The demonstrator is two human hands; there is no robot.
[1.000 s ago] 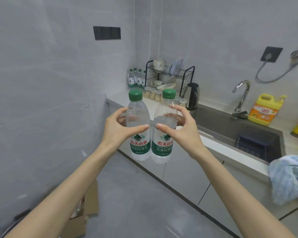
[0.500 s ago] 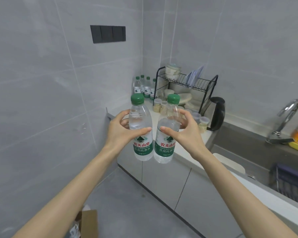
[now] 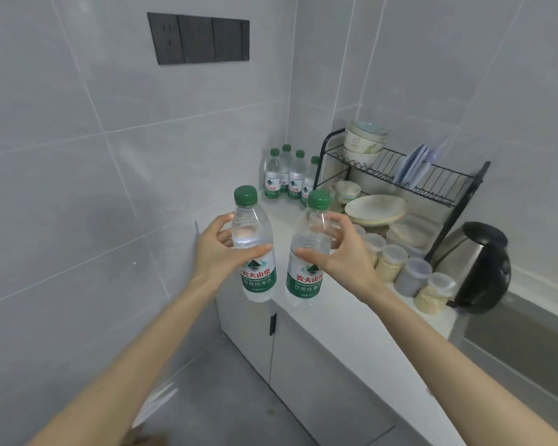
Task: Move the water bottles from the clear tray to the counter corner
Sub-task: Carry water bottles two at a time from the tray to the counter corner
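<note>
Left hand point(image 3: 221, 252) and right hand point(image 3: 342, 255) fingers clamped on one water bottle point(image 3: 253, 243) each, being held upright for placing beside corner bottles point(image 3: 287, 178) on bench point(image 3: 351, 304).

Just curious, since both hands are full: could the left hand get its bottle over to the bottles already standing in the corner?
Probably yes. The left hand holds its bottle upright, and the bare counter leading to the corner bottles looks unobstructed.
</note>
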